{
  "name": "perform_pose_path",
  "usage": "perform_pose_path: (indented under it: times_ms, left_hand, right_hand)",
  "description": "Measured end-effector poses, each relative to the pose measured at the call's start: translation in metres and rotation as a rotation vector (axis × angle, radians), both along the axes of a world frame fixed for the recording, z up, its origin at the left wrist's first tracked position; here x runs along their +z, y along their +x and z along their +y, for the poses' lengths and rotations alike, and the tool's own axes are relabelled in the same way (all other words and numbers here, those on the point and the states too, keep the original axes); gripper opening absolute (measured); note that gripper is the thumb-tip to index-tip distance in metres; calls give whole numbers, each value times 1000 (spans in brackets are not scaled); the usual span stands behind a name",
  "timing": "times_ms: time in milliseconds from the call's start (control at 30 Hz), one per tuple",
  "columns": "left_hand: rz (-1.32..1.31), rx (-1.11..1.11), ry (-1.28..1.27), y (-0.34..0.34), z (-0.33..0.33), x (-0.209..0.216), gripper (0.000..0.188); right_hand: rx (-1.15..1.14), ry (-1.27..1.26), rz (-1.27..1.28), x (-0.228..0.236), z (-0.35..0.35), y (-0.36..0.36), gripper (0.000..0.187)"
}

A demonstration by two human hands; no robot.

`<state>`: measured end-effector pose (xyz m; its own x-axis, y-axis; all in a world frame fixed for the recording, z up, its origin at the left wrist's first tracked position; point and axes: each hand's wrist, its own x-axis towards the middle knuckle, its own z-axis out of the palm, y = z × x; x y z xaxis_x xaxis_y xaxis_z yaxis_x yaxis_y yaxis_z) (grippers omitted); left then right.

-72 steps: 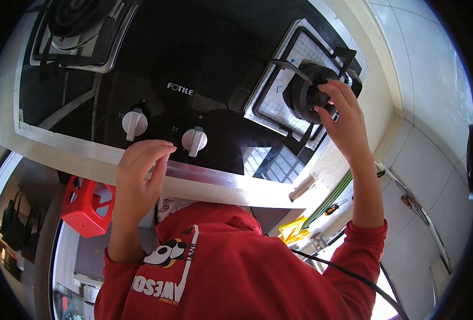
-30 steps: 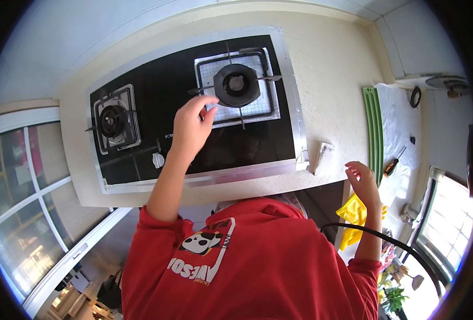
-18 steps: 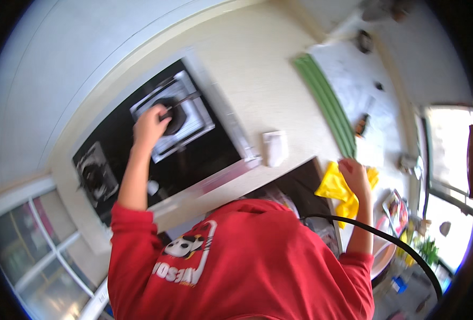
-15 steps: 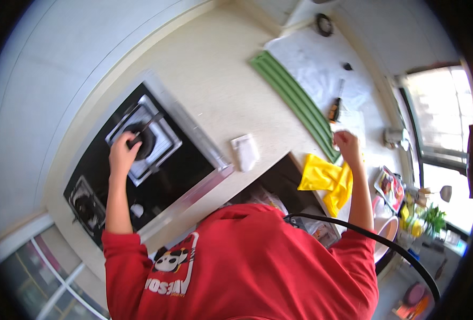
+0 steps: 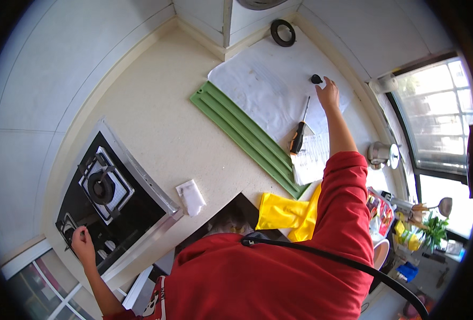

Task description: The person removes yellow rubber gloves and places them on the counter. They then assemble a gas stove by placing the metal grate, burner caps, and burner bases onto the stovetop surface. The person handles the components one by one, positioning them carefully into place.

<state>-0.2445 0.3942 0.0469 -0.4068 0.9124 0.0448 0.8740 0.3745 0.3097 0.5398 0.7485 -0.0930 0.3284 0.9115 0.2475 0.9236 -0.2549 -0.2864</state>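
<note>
My right hand [image 5: 328, 95] is stretched out to the far right, thumb and fingers apart. Its fingertips are beside a small round black part [image 5: 316, 79], with nothing visible between them. My left hand [image 5: 83, 244] is low over the left end of the black glass gas hob [image 5: 140, 210], beside a burner grate [image 5: 67, 229]. Its fingers are loosely bent with a small gap to the thumb, and I see nothing in them. The other burner [image 5: 100, 186] sits uncovered by hands on its silver plate. A screwdriver [image 5: 297, 137] with a black and orange handle lies near my right forearm.
A long green ridged tray [image 5: 242, 136] borders a white sheet [image 5: 258, 80], where a black ring [image 5: 283, 33] lies at the back. A folded white cloth [image 5: 191, 198] and a yellow cloth [image 5: 282, 210] lie near the front edge. A metal pot [image 5: 381, 154] stands by the window.
My left hand has left the nearer burner and moved to the hob's left end. The right hand has reached farther out, opening beside the small black part. The view has swung to the right.
</note>
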Motion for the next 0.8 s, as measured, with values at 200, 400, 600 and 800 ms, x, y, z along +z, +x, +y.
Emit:
perform_pose_path:
  times_ms: [200,400,600,800]
  left_hand:
    - [31,172,-79,20,-40,19,9]
    - [9,177,-120,41,-19,22,10]
    - [-62,103,-54,52,3,11,11]
    - [-169,-60,44,55,31,1,11]
  right_hand:
    - [122,-165,-32,-6,28,5,47]
    - [9,109,469,-2,27,15,38]
    - [547,-159,2268,93,-37,-117,48]
    - [1006,-660,2562,128,-89,-236,59]
